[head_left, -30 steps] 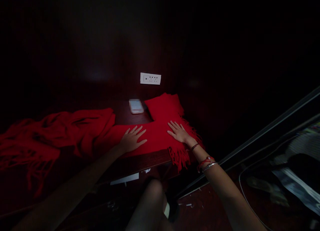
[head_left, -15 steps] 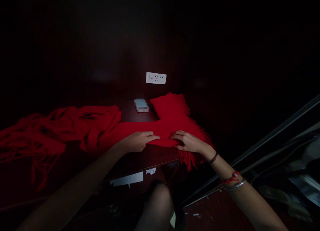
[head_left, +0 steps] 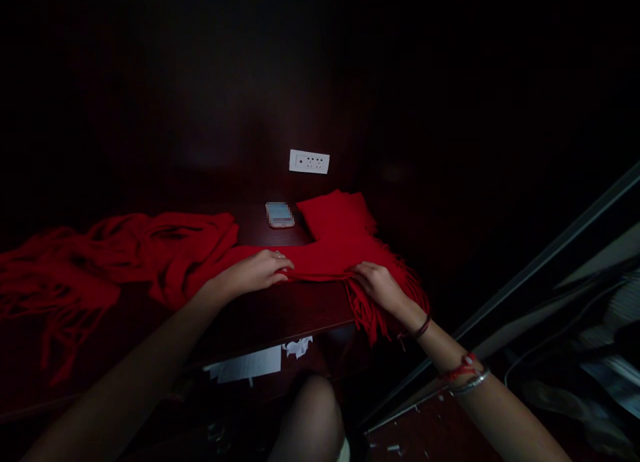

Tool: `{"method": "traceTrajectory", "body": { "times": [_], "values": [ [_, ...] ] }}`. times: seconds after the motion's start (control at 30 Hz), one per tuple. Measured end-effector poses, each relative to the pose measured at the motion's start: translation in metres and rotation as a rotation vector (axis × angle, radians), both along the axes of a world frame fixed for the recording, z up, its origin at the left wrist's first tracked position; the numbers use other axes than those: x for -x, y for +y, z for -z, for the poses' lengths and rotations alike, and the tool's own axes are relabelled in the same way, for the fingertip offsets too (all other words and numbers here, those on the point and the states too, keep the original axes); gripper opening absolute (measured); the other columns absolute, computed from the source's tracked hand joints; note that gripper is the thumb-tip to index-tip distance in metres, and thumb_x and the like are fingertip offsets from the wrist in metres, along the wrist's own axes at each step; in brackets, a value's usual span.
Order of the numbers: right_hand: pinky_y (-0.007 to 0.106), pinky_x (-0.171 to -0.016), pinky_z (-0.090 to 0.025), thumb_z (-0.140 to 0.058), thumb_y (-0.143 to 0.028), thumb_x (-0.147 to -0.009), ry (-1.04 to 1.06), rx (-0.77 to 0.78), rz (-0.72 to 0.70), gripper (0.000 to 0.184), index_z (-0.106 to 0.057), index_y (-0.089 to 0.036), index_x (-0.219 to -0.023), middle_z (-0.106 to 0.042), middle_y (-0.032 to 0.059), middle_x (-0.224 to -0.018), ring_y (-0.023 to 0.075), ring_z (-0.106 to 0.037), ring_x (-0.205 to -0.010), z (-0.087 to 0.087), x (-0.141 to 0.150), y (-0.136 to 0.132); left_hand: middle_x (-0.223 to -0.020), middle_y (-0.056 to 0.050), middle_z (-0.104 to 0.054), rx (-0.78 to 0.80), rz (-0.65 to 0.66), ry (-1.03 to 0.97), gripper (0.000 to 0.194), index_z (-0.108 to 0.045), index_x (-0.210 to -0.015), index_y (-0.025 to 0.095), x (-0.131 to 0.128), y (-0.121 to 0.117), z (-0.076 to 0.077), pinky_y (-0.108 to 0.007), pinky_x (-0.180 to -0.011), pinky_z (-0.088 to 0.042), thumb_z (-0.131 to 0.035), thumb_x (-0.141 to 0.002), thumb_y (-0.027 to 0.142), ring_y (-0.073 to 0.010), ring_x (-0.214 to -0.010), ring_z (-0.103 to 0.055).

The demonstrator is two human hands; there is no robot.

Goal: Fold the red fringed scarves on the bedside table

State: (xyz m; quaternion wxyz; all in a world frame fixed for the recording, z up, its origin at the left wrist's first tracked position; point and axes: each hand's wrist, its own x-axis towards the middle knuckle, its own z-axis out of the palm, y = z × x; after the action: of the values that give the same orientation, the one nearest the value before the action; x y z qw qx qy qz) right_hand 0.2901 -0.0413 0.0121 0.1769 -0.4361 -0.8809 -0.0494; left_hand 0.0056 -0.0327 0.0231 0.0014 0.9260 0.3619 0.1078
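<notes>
A long red fringed scarf [head_left: 320, 259] lies across a dark wooden table [head_left: 280, 312]. My left hand [head_left: 255, 272] is closed on the scarf's near edge around the middle of the table. To the right, my right hand [head_left: 377, 282] pinches the same edge just above the hanging fringe [head_left: 373, 312]. The edge is lifted and folded away from me. A folded red scarf [head_left: 335, 215] sits behind it. The rest of the long scarf is bunched in a heap [head_left: 115, 255] at the left.
A phone [head_left: 280, 214] lies at the back of the table, under a white wall socket [head_left: 309, 161]. White paper scraps [head_left: 250, 363] show below the table edge. My knee [head_left: 310, 415] is beneath. A slanted dark rail [head_left: 525, 275] and clutter lie at the right.
Both hands lay flat and open on the scarf a second ago. They have since drawn back to its near edge, closed on it and lifted it over, away from me.
</notes>
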Motion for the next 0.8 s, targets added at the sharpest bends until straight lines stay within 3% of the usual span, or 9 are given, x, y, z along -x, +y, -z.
{"method": "traceTrajectory", "body": {
  "times": [0.23,0.4,0.47,0.6,0.8],
  "values": [
    [0.025,-0.069,-0.039,-0.033,-0.018,-0.083,-0.125,-0.162,0.082,0.023,-0.053,-0.016,-0.094,-0.056,0.0069,-0.081,0.0154,-0.051,-0.076,0.005,-0.023,-0.005,-0.098,-0.003,-0.054,-0.065,-0.009,0.063,0.03,-0.049,-0.102,0.02,0.006,-0.021,0.006,-0.021,-0.076,-0.04,-0.03,-0.082,0.009,-0.0116,-0.085,-0.052],
    [0.023,-0.068,-0.041,-0.039,-0.015,-0.081,0.097,-0.129,-0.053,0.017,-0.05,-0.017,-0.094,-0.059,0.0063,-0.087,0.014,-0.054,-0.078,0.01,-0.033,0.008,-0.108,-0.008,-0.049,-0.254,-0.189,0.174,0.027,-0.046,-0.106,0.02,-0.018,-0.028,0.015,-0.027,-0.072,-0.043,-0.041,-0.08,0.022,-0.0187,-0.093,-0.051],
    [0.022,-0.065,-0.041,-0.039,-0.014,-0.081,0.154,-0.101,-0.075,0.016,-0.048,-0.017,-0.093,-0.06,0.0056,-0.086,0.0132,-0.056,-0.076,0.007,-0.034,0.014,-0.11,-0.01,-0.049,-0.306,-0.202,0.207,0.027,-0.046,-0.106,0.019,-0.032,-0.026,0.017,-0.028,-0.072,-0.043,-0.043,-0.079,0.021,-0.0205,-0.096,-0.05],
    [0.023,-0.064,-0.042,-0.043,-0.015,-0.078,0.143,-0.068,-0.091,0.014,-0.047,-0.017,-0.092,-0.059,0.0048,-0.084,0.0128,-0.055,-0.073,0.003,-0.038,0.018,-0.097,-0.009,-0.055,-0.258,-0.18,0.239,0.027,-0.048,-0.102,0.018,-0.043,-0.018,0.015,-0.026,-0.067,-0.044,-0.037,-0.079,0.009,-0.0179,-0.084,-0.056],
    [0.024,-0.068,-0.041,-0.049,-0.011,-0.072,0.197,-0.074,-0.064,0.015,-0.046,-0.016,-0.086,-0.056,0.0048,-0.083,0.0128,-0.052,-0.075,0.011,-0.052,0.02,-0.089,-0.009,-0.058,-0.184,-0.161,0.156,0.019,-0.052,-0.094,0.014,-0.028,-0.011,0.007,-0.028,-0.069,-0.044,-0.037,-0.081,0.014,-0.0188,-0.08,-0.056]
  ]
}}
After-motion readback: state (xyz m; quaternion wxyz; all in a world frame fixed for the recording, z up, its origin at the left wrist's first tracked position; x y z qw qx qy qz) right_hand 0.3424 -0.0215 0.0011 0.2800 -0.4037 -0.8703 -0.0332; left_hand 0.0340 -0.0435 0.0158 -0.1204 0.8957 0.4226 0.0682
